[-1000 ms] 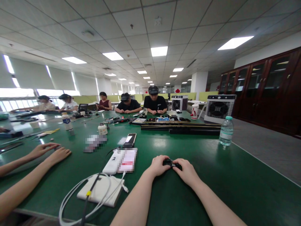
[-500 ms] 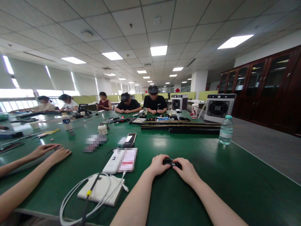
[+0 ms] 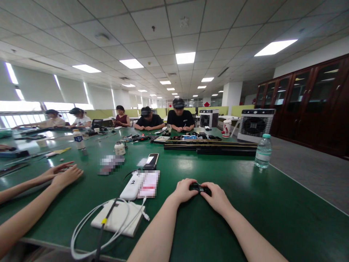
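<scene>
A small black object (image 3: 200,188) with a lighter patch at its middle lies low over the green table (image 3: 253,203). Its exact kind cannot be made out. My left hand (image 3: 185,190) grips its left end, thumb toward me and fingers curled over the far side. The other end is held by my right hand (image 3: 216,196) in the same manner. My fingers cover much of the object, and both wrists rest close to the tabletop.
To the left are a white power bank (image 3: 131,187), a phone (image 3: 151,161), a white box (image 3: 118,218) and a looped cable. A water bottle (image 3: 263,151) stands right. Black rails (image 3: 209,146) lie ahead. A co-worker's hands (image 3: 64,174) are at left; other people sit farther back.
My hands and the black object stay nearly where they were. The co-worker's hands at left have shifted slightly and their fingers look more spread. The whole view has moved a little.
</scene>
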A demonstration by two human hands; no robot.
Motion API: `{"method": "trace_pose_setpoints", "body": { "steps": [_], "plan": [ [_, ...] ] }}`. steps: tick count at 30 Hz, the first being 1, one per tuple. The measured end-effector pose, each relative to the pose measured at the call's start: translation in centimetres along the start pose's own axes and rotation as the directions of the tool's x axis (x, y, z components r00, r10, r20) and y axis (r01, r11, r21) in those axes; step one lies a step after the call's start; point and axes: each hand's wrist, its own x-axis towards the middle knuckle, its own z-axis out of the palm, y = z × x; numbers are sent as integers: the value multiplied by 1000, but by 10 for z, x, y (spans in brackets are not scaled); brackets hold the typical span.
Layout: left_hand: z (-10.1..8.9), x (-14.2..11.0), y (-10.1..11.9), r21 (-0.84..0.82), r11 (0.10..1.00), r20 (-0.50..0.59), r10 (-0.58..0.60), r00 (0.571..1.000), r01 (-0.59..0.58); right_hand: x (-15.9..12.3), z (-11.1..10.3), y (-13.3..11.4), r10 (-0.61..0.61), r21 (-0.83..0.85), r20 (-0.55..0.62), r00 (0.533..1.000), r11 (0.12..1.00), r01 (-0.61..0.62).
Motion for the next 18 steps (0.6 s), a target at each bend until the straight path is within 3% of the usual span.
{"method": "trace_pose_setpoints", "body": {
  "steps": [18],
  "plan": [
    [3,2,-3,-22,1000,-13,-8,1000,8,0,1,1,-29,1,-10,1000,1000,29]
  ]
}}
